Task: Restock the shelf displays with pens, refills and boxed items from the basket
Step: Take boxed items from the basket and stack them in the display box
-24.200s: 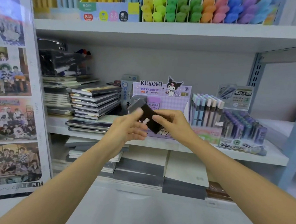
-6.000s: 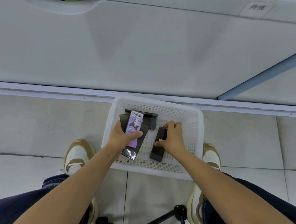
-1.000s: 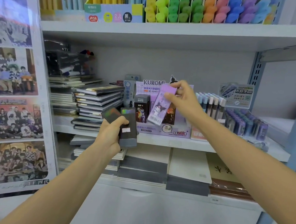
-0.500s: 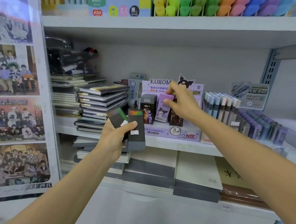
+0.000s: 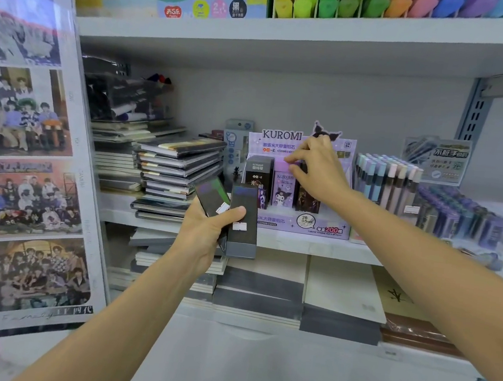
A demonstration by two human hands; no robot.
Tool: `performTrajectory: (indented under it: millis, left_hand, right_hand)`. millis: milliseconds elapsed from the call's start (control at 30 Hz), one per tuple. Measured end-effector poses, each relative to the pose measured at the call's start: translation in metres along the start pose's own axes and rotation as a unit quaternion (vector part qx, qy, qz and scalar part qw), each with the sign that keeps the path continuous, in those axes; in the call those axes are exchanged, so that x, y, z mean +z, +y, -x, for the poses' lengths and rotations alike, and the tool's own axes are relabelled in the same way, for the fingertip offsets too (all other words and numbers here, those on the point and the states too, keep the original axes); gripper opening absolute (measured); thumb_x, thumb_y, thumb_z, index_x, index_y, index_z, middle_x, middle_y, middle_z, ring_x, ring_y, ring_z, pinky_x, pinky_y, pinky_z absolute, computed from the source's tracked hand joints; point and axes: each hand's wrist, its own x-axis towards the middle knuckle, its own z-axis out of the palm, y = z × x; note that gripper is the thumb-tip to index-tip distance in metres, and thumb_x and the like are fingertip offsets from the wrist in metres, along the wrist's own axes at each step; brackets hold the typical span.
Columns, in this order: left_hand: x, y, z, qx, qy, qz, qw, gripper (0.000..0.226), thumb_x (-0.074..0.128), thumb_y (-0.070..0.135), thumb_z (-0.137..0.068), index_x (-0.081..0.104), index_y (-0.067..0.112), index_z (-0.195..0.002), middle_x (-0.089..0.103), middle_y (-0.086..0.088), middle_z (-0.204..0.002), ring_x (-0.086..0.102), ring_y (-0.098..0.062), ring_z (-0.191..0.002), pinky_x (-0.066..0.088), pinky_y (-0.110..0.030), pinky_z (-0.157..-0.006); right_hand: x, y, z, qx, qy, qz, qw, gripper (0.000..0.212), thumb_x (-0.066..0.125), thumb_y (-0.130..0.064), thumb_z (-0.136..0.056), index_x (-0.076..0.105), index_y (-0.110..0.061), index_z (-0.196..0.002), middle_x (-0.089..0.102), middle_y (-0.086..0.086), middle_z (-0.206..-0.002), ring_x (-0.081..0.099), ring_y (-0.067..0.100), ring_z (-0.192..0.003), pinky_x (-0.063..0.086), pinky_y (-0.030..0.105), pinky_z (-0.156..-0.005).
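The right hand [image 5: 316,169] pinches the top of a purple box [image 5: 284,185] standing in the Kuromi display [image 5: 302,224], while the left hand [image 5: 206,235] grips two dark boxes [image 5: 241,220].

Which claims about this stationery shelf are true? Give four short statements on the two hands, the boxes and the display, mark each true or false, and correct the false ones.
1. The left hand holds two dark rectangular boxes. True.
2. The right hand hangs empty, away from the shelf. False: its fingers pinch the top of the small purple Kuromi box, which stands in the purple cardboard display carton.
3. A black Ultraman box stands just left of the purple box in that carton. True.
4. The stack of dark-covered notebooks lies to the right of the display carton. False: it lies to the carton's left.
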Motion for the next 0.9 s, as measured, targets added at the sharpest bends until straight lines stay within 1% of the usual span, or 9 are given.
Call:
performTrajectory:
  millis: [100,167,300,467,600,700,767,833,900]
  left_hand:
    - [0.002,-0.001,0.002,0.003,0.0,0.002,1.0,0.046,0.071,-0.004,-0.08,0.055,0.004,-0.123,0.07,-0.014,-0.114,0.069,-0.029,-0.101,0.06,-0.029,-0.07]
    - [0.005,-0.001,0.003,0.001,-0.001,0.007,1.0,0.048,0.072,-0.003,-0.079,0.054,0.005,-0.123,0.071,-0.012,-0.112,0.07,-0.027,-0.1,0.059,-0.028,-0.067]
    - [0.013,-0.004,0.007,-0.001,-0.019,0.011,1.0,0.053,0.075,0.0,-0.077,0.053,0.003,-0.125,0.072,-0.011,-0.109,0.071,-0.025,-0.095,0.057,-0.029,-0.064]
    - [0.027,-0.005,0.015,0.01,-0.039,-0.003,0.999,0.052,0.077,0.003,-0.076,0.056,0.007,-0.123,0.073,-0.01,-0.107,0.071,-0.025,-0.096,0.059,-0.034,-0.072]
    - [0.033,0.001,0.025,-0.024,-0.07,-0.018,0.997,0.065,0.084,0.021,-0.062,0.058,0.009,-0.121,0.075,-0.006,-0.098,0.072,-0.018,-0.079,0.057,-0.03,-0.059]
    - [0.038,0.002,0.032,-0.047,-0.067,-0.047,0.996,0.074,0.086,0.028,-0.05,0.06,0.012,-0.118,0.075,-0.004,-0.096,0.072,-0.016,-0.075,0.057,-0.031,-0.058]
    - [0.042,0.004,0.035,-0.058,-0.05,-0.038,0.996,0.064,0.085,0.026,-0.055,0.063,0.013,-0.114,0.075,-0.006,-0.098,0.071,-0.016,-0.074,0.056,-0.029,-0.056]
    - [0.046,0.008,0.036,-0.078,-0.03,-0.017,0.996,0.04,0.081,0.02,-0.069,0.067,0.013,-0.106,0.074,-0.006,-0.09,0.07,-0.015,-0.067,0.053,-0.027,-0.052]
    - [0.049,0.013,0.036,-0.099,-0.016,-0.011,0.995,0.021,0.076,0.02,-0.08,0.068,0.012,-0.098,0.072,-0.006,-0.077,0.067,-0.015,-0.059,0.052,-0.025,-0.051]
  right_hand:
    - [-0.004,0.0,0.008,-0.014,-0.019,0.03,0.999,0.033,0.059,-0.028,-0.095,0.064,-0.019,-0.126,0.052,0.002,-0.125,0.036,0.022,-0.123,0.03,0.036,-0.103]
    - [-0.008,-0.006,0.017,-0.014,-0.006,-0.051,0.999,0.033,0.058,-0.026,-0.095,0.062,-0.019,-0.127,0.051,0.001,-0.127,0.041,0.019,-0.121,0.031,0.036,-0.104]
    - [-0.018,-0.033,0.045,0.045,0.006,-0.325,0.945,0.026,0.061,-0.021,-0.094,0.062,-0.018,-0.119,0.061,-0.001,-0.108,0.06,0.017,-0.084,0.052,0.032,-0.082]
    - [-0.023,-0.047,0.065,0.092,-0.126,-0.427,0.891,0.03,0.064,-0.012,-0.092,0.061,-0.015,-0.121,0.066,0.003,-0.104,0.063,0.017,-0.087,0.055,0.024,-0.076]
    - [-0.033,-0.04,0.071,0.128,-0.049,-0.467,0.873,0.023,0.06,-0.002,-0.092,0.065,-0.012,-0.112,0.065,0.01,-0.11,0.062,0.02,-0.087,0.055,0.024,-0.07]
    - [-0.041,-0.031,0.077,0.126,-0.037,-0.465,0.876,0.024,0.06,-0.002,-0.093,0.066,-0.009,-0.114,0.058,0.011,-0.125,0.064,0.026,-0.101,0.057,0.027,-0.073]
    - [-0.048,-0.024,0.084,0.092,-0.057,-0.46,0.881,0.03,0.056,0.001,-0.093,0.065,-0.007,-0.121,0.052,0.005,-0.136,0.061,0.017,-0.11,0.056,0.024,-0.079]
    - [-0.054,-0.018,0.094,0.052,-0.093,-0.442,0.891,0.04,0.053,0.007,-0.091,0.064,-0.01,-0.125,0.046,-0.004,-0.143,0.059,0.011,-0.115,0.054,0.026,-0.089]
    - [-0.056,-0.011,0.103,0.013,-0.113,-0.387,0.915,0.044,0.058,0.008,-0.088,0.063,-0.012,-0.127,0.049,-0.005,-0.141,0.062,0.013,-0.109,0.052,0.027,-0.094]
